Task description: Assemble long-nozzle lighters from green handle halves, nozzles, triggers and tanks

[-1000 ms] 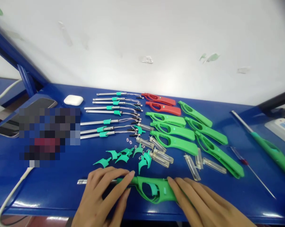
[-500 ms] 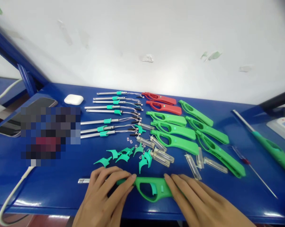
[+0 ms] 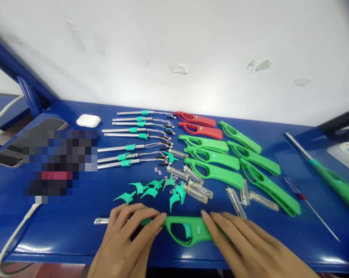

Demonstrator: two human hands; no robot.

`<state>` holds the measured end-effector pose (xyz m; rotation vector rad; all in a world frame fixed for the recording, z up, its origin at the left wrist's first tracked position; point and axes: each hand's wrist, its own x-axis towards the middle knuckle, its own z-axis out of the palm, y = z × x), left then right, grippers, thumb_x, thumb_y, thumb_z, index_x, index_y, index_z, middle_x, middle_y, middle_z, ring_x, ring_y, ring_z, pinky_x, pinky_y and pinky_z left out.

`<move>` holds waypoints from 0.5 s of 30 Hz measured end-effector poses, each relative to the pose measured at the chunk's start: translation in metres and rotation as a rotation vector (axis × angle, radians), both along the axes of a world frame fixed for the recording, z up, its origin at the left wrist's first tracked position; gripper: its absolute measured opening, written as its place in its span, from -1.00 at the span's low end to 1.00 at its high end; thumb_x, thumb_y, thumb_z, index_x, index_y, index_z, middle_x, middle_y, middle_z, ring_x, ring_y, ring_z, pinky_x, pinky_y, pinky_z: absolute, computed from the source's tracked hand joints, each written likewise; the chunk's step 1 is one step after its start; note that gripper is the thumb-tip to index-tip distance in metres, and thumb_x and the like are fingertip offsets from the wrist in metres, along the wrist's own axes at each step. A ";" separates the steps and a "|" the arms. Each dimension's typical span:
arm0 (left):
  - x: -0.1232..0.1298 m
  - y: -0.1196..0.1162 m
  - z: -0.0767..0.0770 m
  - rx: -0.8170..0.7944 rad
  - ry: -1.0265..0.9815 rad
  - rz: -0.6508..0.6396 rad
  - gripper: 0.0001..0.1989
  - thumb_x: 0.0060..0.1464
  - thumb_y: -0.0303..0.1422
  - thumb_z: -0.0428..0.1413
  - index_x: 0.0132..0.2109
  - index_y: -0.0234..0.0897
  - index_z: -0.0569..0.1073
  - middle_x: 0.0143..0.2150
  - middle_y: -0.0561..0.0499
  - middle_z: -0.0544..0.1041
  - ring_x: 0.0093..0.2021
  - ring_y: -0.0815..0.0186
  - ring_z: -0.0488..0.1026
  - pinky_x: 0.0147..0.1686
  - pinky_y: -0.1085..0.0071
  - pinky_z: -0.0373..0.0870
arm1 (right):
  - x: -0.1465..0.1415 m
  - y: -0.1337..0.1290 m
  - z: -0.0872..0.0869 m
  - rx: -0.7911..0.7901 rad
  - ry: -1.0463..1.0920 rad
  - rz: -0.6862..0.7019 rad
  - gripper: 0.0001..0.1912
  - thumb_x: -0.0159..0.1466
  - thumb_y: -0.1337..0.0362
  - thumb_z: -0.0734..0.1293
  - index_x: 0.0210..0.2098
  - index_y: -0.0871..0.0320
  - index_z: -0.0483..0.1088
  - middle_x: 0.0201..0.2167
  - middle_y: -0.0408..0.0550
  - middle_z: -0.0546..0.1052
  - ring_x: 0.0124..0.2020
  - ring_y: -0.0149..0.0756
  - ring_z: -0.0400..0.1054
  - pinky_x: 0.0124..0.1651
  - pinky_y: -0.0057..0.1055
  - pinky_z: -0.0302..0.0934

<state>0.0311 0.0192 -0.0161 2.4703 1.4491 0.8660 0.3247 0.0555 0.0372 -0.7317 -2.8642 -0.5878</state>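
Observation:
A green long-necked lighter (image 3: pixel 202 228) lies sideways near the table's front edge, with a teal trigger inside its loop. My left hand (image 3: pixel 128 235) is closed around its neck end; the slotted metal tip sticks out to the left. My right hand (image 3: pixel 244 243) grips the handle end, fingers on top, hiding most of it. Just beyond the hands are loose teal triggers (image 3: pixel 153 190) and clear fuel tanks (image 3: pixel 197 193). Green handle shells (image 3: pixel 215 173) and red shells (image 3: pixel 203 130) lie farther back. Metal tubes with teal collars and wires (image 3: pixel 131 147) form rows at the left.
A screwdriver (image 3: pixel 301 196) and another green lighter (image 3: pixel 331 181) lie at the right, near a white device (image 3: pixel 345 156). At the left are a phone (image 3: pixel 6 154), a white earbud case (image 3: pixel 88 121), a blurred-out object and a white cable (image 3: pixel 16 231). A white wall (image 3: pixel 151 50) stands behind.
Both hands keep their hold on the green lighter with hardly any movement. The whole view has shifted slightly.

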 end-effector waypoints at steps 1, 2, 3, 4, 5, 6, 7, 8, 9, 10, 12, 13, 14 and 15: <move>0.000 0.000 0.000 -0.002 0.005 -0.006 -0.58 0.37 -0.69 0.07 0.23 -0.23 0.49 0.05 -0.02 0.56 0.11 0.23 0.36 0.12 0.19 0.23 | 0.000 0.000 0.000 -0.005 0.000 -0.001 -0.40 0.39 0.53 -0.02 0.06 0.22 0.59 -0.09 -0.03 0.72 -0.16 -0.25 0.66 -0.23 -0.38 0.58; 0.000 0.000 0.000 -0.006 0.010 -0.009 -0.58 0.36 -0.69 0.07 0.23 -0.24 0.49 0.04 -0.02 0.56 0.11 0.23 0.36 0.12 0.19 0.23 | 0.000 0.000 0.000 -0.014 -0.004 -0.004 -0.39 0.39 0.53 -0.03 0.07 0.22 0.59 -0.09 -0.03 0.72 -0.16 -0.25 0.66 -0.23 -0.38 0.58; 0.000 0.000 0.000 -0.007 0.012 -0.009 -0.58 0.36 -0.70 0.06 0.23 -0.24 0.49 0.04 -0.03 0.56 0.12 0.23 0.36 0.12 0.19 0.23 | 0.000 -0.001 0.000 -0.021 -0.009 -0.007 -0.39 0.40 0.52 -0.03 0.08 0.22 0.59 -0.08 -0.02 0.72 -0.15 -0.24 0.66 -0.23 -0.38 0.58; 0.000 0.000 0.001 -0.004 0.012 -0.010 -0.58 0.36 -0.70 0.07 0.23 -0.25 0.50 0.05 -0.04 0.55 0.12 0.23 0.35 0.12 0.19 0.23 | 0.000 -0.001 -0.001 -0.025 -0.011 -0.010 -0.39 0.41 0.51 -0.03 0.08 0.22 0.59 -0.08 -0.02 0.72 -0.15 -0.24 0.66 -0.22 -0.38 0.58; 0.000 0.000 0.001 -0.004 0.009 -0.012 -0.58 0.36 -0.70 0.07 0.23 -0.25 0.50 0.05 -0.04 0.55 0.12 0.22 0.35 0.12 0.18 0.23 | 0.000 -0.001 -0.001 -0.034 -0.017 -0.016 -0.39 0.41 0.50 -0.04 0.10 0.22 0.59 -0.07 -0.01 0.71 -0.14 -0.24 0.66 -0.21 -0.39 0.58; 0.000 0.000 0.001 -0.006 0.007 -0.015 -0.58 0.36 -0.70 0.07 0.23 -0.25 0.50 0.05 -0.05 0.54 0.13 0.22 0.35 0.12 0.18 0.23 | 0.001 -0.001 -0.002 -0.039 -0.017 -0.016 -0.39 0.42 0.49 -0.04 0.11 0.21 0.59 -0.07 -0.01 0.71 -0.14 -0.24 0.66 -0.21 -0.39 0.58; 0.000 0.000 0.002 -0.004 0.005 -0.018 -0.57 0.35 -0.71 0.07 0.23 -0.26 0.50 0.05 -0.05 0.54 0.13 0.22 0.35 0.12 0.18 0.23 | 0.001 -0.001 -0.003 -0.044 -0.018 -0.017 -0.39 0.42 0.49 -0.03 0.12 0.21 0.58 -0.06 -0.01 0.71 -0.13 -0.24 0.65 -0.20 -0.40 0.58; 0.000 0.000 0.002 -0.003 0.004 -0.017 -0.57 0.35 -0.72 0.06 0.23 -0.26 0.50 0.05 -0.06 0.54 0.13 0.22 0.36 0.12 0.18 0.23 | 0.002 -0.001 -0.004 -0.051 -0.020 -0.016 -0.39 0.43 0.49 -0.03 0.13 0.21 0.58 -0.05 -0.01 0.71 -0.12 -0.25 0.65 -0.18 -0.40 0.58; 0.000 0.000 0.002 -0.001 0.006 -0.016 -0.56 0.35 -0.72 0.06 0.23 -0.26 0.51 0.05 -0.06 0.55 0.13 0.22 0.36 0.12 0.19 0.24 | 0.002 -0.001 -0.004 -0.055 -0.017 -0.019 -0.40 0.43 0.49 -0.02 0.14 0.20 0.57 -0.04 -0.01 0.71 -0.11 -0.25 0.65 -0.17 -0.41 0.58; 0.000 0.000 0.002 -0.001 0.012 -0.013 -0.56 0.35 -0.72 0.06 0.23 -0.25 0.51 0.05 -0.05 0.55 0.13 0.23 0.37 0.12 0.19 0.24 | 0.002 -0.001 -0.005 -0.057 -0.011 -0.023 -0.41 0.43 0.49 -0.01 0.15 0.21 0.57 -0.03 -0.02 0.70 -0.11 -0.25 0.65 -0.16 -0.41 0.58; -0.001 -0.001 0.001 0.002 0.034 -0.008 -0.56 0.37 -0.69 0.04 0.24 -0.22 0.52 0.05 -0.03 0.58 0.12 0.23 0.38 0.11 0.20 0.25 | 0.001 -0.001 -0.005 -0.065 0.002 -0.034 -0.41 0.44 0.50 -0.01 0.15 0.21 0.56 -0.01 -0.03 0.70 -0.09 -0.27 0.64 -0.13 -0.42 0.58; -0.001 -0.001 0.001 0.006 0.042 -0.005 -0.56 0.38 -0.68 0.04 0.24 -0.20 0.52 0.04 -0.02 0.59 0.11 0.23 0.39 0.11 0.20 0.25 | 0.001 -0.001 -0.005 -0.069 0.010 -0.040 -0.41 0.44 0.51 -0.02 0.15 0.21 0.56 -0.01 -0.05 0.70 -0.09 -0.28 0.64 -0.12 -0.43 0.58; -0.001 -0.002 0.000 0.006 0.049 -0.003 -0.56 0.38 -0.67 0.04 0.25 -0.19 0.52 0.04 -0.01 0.59 0.11 0.23 0.40 0.11 0.20 0.25 | 0.000 -0.002 -0.005 -0.073 0.014 -0.051 -0.41 0.44 0.52 -0.02 0.15 0.21 0.55 0.00 -0.06 0.70 -0.08 -0.29 0.64 -0.11 -0.43 0.58; -0.002 -0.002 -0.001 0.008 0.050 0.000 -0.56 0.38 -0.67 0.04 0.25 -0.19 0.52 0.05 -0.02 0.60 0.11 0.23 0.40 0.11 0.19 0.25 | -0.001 -0.002 -0.006 -0.076 0.022 -0.058 -0.40 0.45 0.53 -0.03 0.15 0.21 0.55 0.00 -0.07 0.70 -0.07 -0.30 0.64 -0.11 -0.44 0.58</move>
